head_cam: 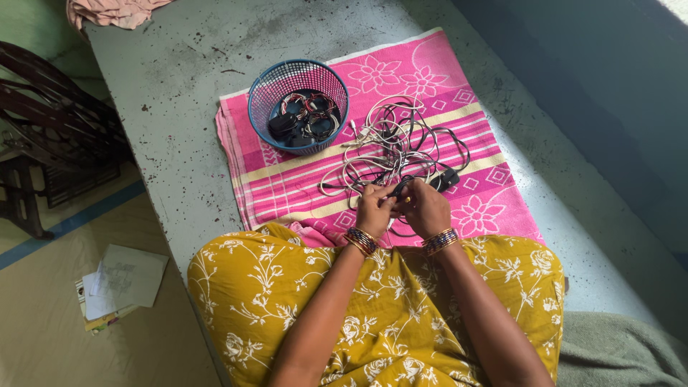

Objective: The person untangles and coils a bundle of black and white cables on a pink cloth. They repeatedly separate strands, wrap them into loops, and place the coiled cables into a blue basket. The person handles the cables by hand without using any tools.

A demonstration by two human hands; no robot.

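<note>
Both hands' fingers [393, 204] hide the black cable [401, 188] they pinch, perhaps a plug.

Both hands, left hand [374, 208] and right hand [426, 208], pinch a black cable [398, 190] over a pink towel [287, 183], tangled cords [390, 143] right beside a blue basket [298, 104].

pink floral towel [287, 183], blue basket [261, 100]
</note>
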